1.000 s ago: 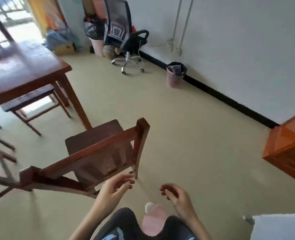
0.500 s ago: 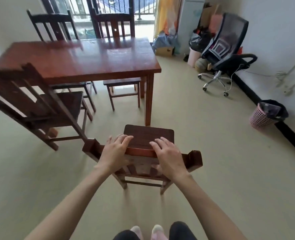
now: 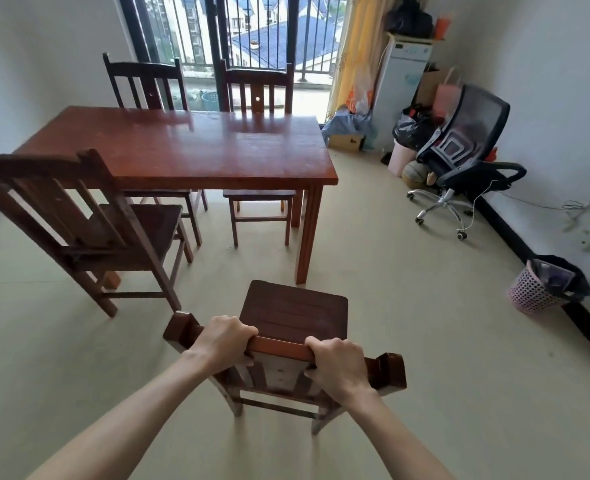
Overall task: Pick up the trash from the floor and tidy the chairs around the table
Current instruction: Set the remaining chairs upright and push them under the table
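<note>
A dark wooden chair (image 3: 295,311) stands on the floor right in front of me, its seat facing the table. My left hand (image 3: 225,342) and my right hand (image 3: 336,363) both grip its top rail. The red-brown wooden table (image 3: 182,147) stands beyond it, its near right leg just ahead of the chair's seat. A second chair (image 3: 78,216) stands at an angle off the table's near left side. Two more chairs (image 3: 257,81) sit pushed in at the far side. No trash shows on the floor.
A pink bin (image 3: 532,292) with a black liner stands by the right wall. A black office chair (image 3: 459,157) and a cable lie further back on the right. Bags, a box and a white cabinet (image 3: 402,71) fill the far right corner. Open floor lies right of the table.
My view swung from the right wall to face the table. My hands went from open near the chair, to resting on its top rail, to gripping it.
</note>
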